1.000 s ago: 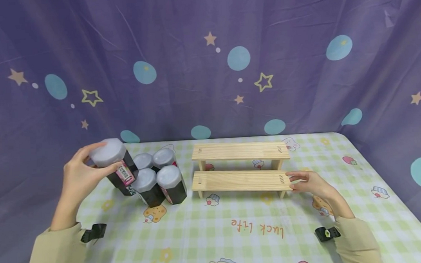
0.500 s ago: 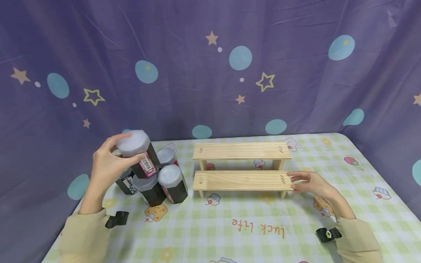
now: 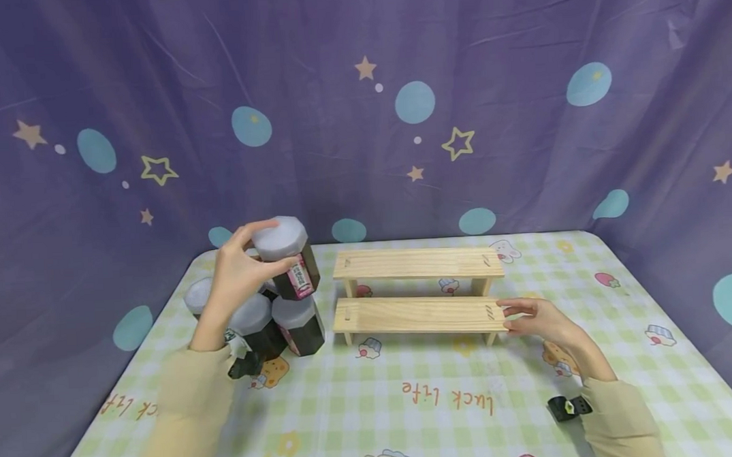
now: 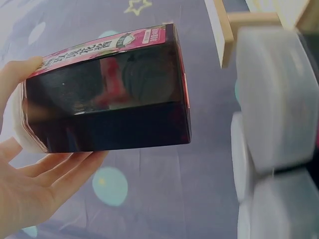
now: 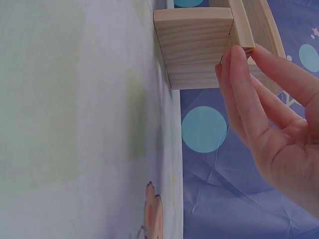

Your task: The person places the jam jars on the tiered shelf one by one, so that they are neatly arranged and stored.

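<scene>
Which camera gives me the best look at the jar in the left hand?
The left wrist view: the jar is large there, its dark side and pink label close up. The head view shows it smaller, with its pale lid on top; the right wrist view doesn't show it.

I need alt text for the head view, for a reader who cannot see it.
A person's left hand holds a white-lidded dark jar higher than similar jars on a green-and-white checkered tablecloth. The right hand grips the lower right end of a two-tier wooden stand.
</scene>
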Demonstrator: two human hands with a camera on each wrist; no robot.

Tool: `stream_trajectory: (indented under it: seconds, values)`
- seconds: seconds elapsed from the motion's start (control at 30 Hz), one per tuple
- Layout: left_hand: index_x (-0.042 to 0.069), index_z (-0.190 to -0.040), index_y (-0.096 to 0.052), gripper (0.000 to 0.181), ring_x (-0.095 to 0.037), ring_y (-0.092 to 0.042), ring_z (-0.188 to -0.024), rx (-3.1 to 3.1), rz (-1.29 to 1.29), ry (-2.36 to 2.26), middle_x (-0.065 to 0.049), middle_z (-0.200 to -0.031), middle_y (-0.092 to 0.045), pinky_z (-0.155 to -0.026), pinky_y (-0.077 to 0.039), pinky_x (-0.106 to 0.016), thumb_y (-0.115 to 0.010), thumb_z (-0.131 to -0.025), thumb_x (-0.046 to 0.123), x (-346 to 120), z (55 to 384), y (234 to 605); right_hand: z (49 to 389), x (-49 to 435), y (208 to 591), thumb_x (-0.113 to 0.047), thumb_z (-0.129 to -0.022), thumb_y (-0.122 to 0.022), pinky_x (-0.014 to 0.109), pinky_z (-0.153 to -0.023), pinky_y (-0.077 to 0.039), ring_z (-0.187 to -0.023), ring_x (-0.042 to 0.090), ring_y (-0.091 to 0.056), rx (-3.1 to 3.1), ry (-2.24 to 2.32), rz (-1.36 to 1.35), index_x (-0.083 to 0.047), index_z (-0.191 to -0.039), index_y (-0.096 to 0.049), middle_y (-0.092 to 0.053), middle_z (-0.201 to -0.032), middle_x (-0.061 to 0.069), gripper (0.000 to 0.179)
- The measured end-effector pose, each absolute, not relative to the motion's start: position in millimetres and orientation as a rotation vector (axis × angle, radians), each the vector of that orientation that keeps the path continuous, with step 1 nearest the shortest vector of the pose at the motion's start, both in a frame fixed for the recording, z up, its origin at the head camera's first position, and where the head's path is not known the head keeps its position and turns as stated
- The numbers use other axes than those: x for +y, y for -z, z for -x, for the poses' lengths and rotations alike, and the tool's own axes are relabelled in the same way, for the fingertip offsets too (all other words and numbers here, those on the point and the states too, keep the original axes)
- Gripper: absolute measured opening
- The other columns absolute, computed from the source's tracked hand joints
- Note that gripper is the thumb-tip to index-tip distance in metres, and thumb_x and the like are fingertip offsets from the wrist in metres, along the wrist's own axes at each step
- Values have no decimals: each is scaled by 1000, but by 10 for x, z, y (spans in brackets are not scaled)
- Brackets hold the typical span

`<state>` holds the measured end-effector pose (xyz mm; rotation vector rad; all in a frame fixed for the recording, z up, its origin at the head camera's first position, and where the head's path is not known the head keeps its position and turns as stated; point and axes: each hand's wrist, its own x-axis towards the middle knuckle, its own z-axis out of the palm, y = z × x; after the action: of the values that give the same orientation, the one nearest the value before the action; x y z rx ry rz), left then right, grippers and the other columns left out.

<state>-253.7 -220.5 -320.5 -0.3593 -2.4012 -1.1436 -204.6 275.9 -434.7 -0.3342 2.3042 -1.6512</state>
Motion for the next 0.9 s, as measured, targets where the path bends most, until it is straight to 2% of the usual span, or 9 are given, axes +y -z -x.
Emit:
stream_trajectory:
  seconds: [0.17,0.23,0.33,0.63,0.9]
  values:
    - [17,-119,-55,59,-30,-53,-90,-2384,476,1188,-11,-118,-50,-66,-48,-44,-77,-66,31,-1829,2313,2914,2047,2755,4349,-10,-83,-61,35,-77,-49,-87,12,-59,2306,1652,333,11,-129,-35,-38,-121,34,58]
    - [12,-118,-55,58,-30,-54,-90,-2378,510,1197,-14,-116,-51,-68,-49,-42,-78,-66,25,-1716,2285,2855,2046,2754,4348,-10,-83,-61,35,-77,-49,-87,12,-59,2304,1655,333,11,-129,-35,-38,-120,34,57]
    - [12,-117,-56,57,-28,-54,-90,-2384,513,1229,-12,-114,-52,-68,-48,-39,-79,-65,21,-1578,2301,2829,2045,2756,4346,-10,-83,-61,36,-78,-49,-88,12,-59,2305,1652,337,11,-129,-34,-38,-121,34,57]
    - [14,-115,-58,57,-24,-54,-89,-2377,571,1292,-10,-110,-54,-69,-49,-37,-80,-63,24,-1231,2434,2862,2049,2756,4355,-9,-83,-61,35,-77,-49,-89,11,-58,2295,1669,345,12,-129,-35,-37,-121,34,57]
    - [16,-117,-56,58,-25,-53,-96,-2438,620,1322,-10,-113,-52,-73,-49,-36,-78,-65,25,-925,2544,2880,2054,2757,4367,-8,-83,-61,35,-77,-49,-88,11,-59,2282,1683,341,12,-129,-34,-37,-121,34,57]
